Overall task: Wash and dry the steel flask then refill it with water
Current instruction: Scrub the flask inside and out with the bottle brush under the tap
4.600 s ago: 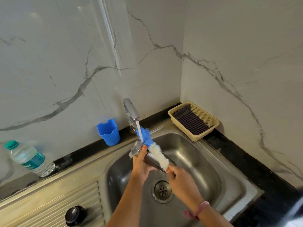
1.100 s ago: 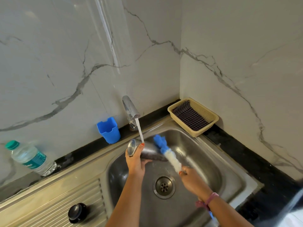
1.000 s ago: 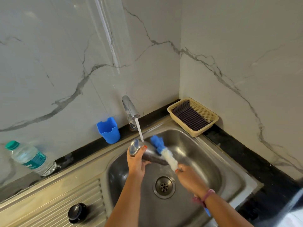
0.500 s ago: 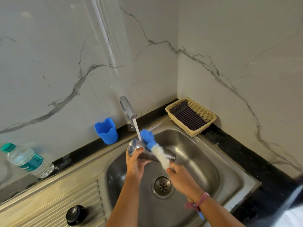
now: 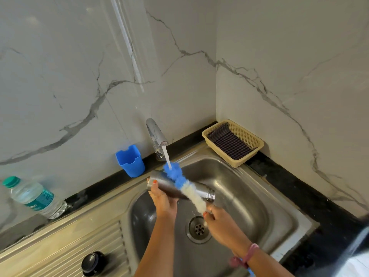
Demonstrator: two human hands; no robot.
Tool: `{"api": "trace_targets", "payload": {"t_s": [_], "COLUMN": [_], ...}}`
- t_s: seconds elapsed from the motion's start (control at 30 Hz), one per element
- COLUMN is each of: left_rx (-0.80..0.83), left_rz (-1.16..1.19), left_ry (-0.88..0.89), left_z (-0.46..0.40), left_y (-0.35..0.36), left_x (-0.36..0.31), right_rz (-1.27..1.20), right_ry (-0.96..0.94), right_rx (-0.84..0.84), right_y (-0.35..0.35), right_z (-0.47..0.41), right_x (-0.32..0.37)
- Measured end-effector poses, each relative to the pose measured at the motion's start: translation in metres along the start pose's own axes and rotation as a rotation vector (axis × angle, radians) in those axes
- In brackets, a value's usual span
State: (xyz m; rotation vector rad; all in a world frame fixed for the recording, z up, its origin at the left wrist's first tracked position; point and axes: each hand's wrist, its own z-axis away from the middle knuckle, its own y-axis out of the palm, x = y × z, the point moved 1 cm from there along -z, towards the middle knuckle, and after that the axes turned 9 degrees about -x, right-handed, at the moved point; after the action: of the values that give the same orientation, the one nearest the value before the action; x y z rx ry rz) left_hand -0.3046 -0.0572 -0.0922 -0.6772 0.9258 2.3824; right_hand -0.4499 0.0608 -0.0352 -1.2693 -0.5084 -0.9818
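The steel flask (image 5: 171, 187) lies sideways over the sink (image 5: 247, 188), its threaded mouth pointing right. My left hand (image 5: 162, 200) grips its base end from below. A blue and white bottle brush (image 5: 184, 183) lies across the outside of the flask, its blue tip under the running water from the tap (image 5: 154, 132). My right hand (image 5: 221, 222) holds the brush by its handle, which is mostly hidden. The flask's black cap (image 5: 92, 262) sits on the ribbed drainboard at the lower left.
A blue plastic cup (image 5: 130, 160) stands on the dark ledge left of the tap. A plastic water bottle (image 5: 34, 196) lies at the far left. A beige basket (image 5: 232, 144) with a checked cloth sits in the back right corner. The drain (image 5: 198, 229) is below my hands.
The brush has slid back and forth along the flask's outside; it now lies further up, its blue tip under the stream. My left hand keeps holding the flask.
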Motion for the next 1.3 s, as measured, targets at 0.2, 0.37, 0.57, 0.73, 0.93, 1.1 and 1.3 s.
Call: {"api": "trace_targets", "payload": {"t_s": [0.2, 0.37, 0.57, 0.73, 0.93, 1.1, 1.3], "left_rx": [-0.05, 0.007, 0.043, 0.043, 0.034, 0.025, -0.008], "left_rz": [-0.067, -0.061, -0.063, -0.145, -0.07, -0.091, -0.049], "left_ry": [0.121, 0.104, 0.139, 0.068, 0.033, 0.062, 0.01], "left_z": [-0.004, -0.004, -0.005, 0.0, 0.001, -0.003, -0.007], "left_y": [0.004, 0.008, 0.002, 0.006, 0.005, 0.004, 0.009], "left_x": [-0.003, 0.004, 0.002, 0.013, 0.012, 0.009, 0.015], "right_rz": [0.008, -0.012, 0.061, 0.004, 0.057, 0.062, 0.061], "right_ry": [0.06, -0.031, 0.087, -0.05, -0.05, -0.024, -0.141], "right_rx": [0.023, 0.017, -0.008, -0.003, -0.052, -0.064, -0.041], "right_y": [-0.006, 0.006, -0.019, 0.001, -0.005, -0.015, 0.006], "right_z": [-0.005, -0.016, -0.003, -0.014, -0.002, 0.001, -0.016], "right_x": [-0.01, 0.007, -0.035, -0.002, -0.028, -0.041, -0.007]}}
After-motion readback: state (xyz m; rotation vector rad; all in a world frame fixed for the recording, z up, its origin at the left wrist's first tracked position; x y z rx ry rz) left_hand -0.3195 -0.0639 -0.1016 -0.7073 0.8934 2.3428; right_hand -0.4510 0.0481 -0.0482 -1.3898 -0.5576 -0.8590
